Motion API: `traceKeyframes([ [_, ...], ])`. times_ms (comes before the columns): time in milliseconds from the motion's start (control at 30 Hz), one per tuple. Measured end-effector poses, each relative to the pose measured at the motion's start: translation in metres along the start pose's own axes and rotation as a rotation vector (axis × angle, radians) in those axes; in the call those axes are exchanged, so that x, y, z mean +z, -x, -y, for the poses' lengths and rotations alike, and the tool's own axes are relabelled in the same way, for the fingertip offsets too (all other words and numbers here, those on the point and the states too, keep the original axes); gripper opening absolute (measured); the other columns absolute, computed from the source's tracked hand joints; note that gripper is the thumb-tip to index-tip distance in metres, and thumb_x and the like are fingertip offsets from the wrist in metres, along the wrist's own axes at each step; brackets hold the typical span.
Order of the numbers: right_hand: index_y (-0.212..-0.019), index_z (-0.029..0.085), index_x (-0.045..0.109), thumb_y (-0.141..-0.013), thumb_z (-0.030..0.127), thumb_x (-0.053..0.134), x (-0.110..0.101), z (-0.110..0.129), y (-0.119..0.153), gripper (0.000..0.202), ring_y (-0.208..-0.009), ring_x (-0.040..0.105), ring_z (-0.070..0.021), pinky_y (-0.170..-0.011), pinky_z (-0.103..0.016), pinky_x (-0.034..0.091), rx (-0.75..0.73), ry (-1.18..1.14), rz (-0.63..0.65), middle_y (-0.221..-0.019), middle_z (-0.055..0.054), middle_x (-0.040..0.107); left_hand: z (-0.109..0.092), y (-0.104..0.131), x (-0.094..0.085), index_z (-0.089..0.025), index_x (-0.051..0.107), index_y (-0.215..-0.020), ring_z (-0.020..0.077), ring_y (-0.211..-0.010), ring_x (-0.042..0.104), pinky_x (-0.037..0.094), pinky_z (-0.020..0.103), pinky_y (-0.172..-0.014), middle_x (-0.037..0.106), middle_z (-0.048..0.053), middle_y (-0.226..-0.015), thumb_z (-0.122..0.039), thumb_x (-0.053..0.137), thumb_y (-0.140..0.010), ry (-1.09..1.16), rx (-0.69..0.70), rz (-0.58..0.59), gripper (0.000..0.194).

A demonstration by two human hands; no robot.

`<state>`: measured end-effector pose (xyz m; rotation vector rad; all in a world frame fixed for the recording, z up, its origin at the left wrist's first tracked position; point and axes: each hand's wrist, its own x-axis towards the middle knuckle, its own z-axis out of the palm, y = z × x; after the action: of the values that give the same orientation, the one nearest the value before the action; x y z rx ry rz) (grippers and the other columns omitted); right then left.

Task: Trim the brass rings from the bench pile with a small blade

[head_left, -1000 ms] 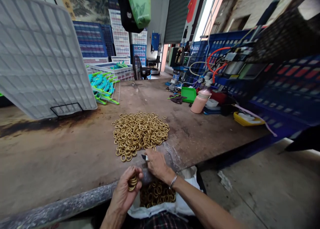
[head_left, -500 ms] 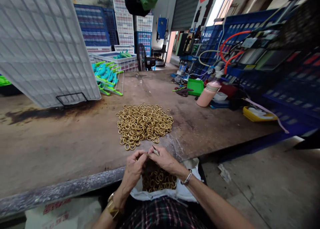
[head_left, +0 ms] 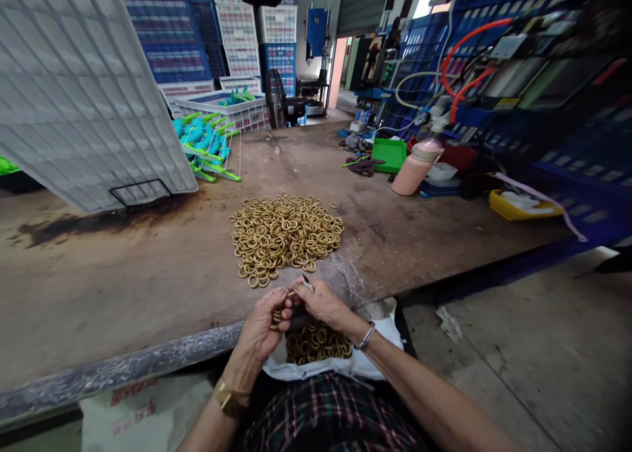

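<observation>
Golden rings lie in a white sack, nearest. Above it, the left hand is curled round several more rings, and one ring sits where both hands' fingertips meet; the right hand also pinches a small pointed tool. That ring seems part-handled. Beyond, a big heap lies on the table; whether heap or sack is finished cannot be told.

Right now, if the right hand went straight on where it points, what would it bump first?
The right hand would probably bump the left hand first; the ring pile lies farther on, though depth is unclear.
</observation>
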<state>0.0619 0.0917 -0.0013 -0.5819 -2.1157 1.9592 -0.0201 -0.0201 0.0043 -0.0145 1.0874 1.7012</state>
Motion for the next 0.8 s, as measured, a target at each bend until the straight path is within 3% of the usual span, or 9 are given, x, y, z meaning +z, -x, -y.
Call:
traceKeyframes([
  [133,-0.066,0.016,0.05,-0.082,0.038,0.042,-0.001,0.0,-0.001,0.028,-0.046,0.035,-0.0068,-0.047,-0.019,0.03,0.024,-0.025,-0.051,-0.054,0.004,0.048,0.006,0.003,0.003,-0.014,0.055,-0.077,0.0022,-0.041,0.042,0.022,0.011,-0.033,0.053,-0.004,-0.06,-0.031,0.069,-0.063,-0.111,0.051,-0.024,0.026],
  [333,-0.066,0.016,0.052,-0.079,0.037,0.047,-0.005,-0.001,-0.002,0.025,-0.051,0.039,-0.0078,-0.05,-0.019,0.032,-0.006,0.057,-0.096,-0.054,0.005,0.047,0.014,0.01,0.01,-0.014,0.058,-0.085,0.0042,-0.043,0.043,0.025,0.013,-0.034,0.056,-0.001,-0.062,-0.038,0.065,-0.067,-0.312,0.106,-0.084,0.031],
  [467,-0.065,0.016,0.053,-0.078,0.033,0.047,-0.007,-0.003,-0.001,0.022,-0.053,0.04,-0.0083,-0.052,-0.019,0.032,-0.079,0.161,-0.101,-0.055,0.005,0.047,0.017,0.013,0.013,-0.014,0.057,-0.078,0.0039,-0.042,0.041,0.025,0.013,-0.035,0.055,-0.002,-0.061,-0.04,0.061,-0.07,-0.429,0.163,-0.131,0.028],
  [800,-0.066,0.017,0.05,-0.08,0.032,0.042,-0.02,0.005,-0.002,0.022,-0.055,0.046,-0.0102,-0.055,-0.022,0.036,-0.104,0.117,0.074,-0.057,0.003,0.053,0.027,0.019,0.023,-0.015,0.054,-0.077,0.0033,-0.042,0.04,0.021,0.014,-0.035,0.054,-0.003,-0.061,-0.036,0.062,-0.072,-0.186,0.185,-0.093,0.023],
])
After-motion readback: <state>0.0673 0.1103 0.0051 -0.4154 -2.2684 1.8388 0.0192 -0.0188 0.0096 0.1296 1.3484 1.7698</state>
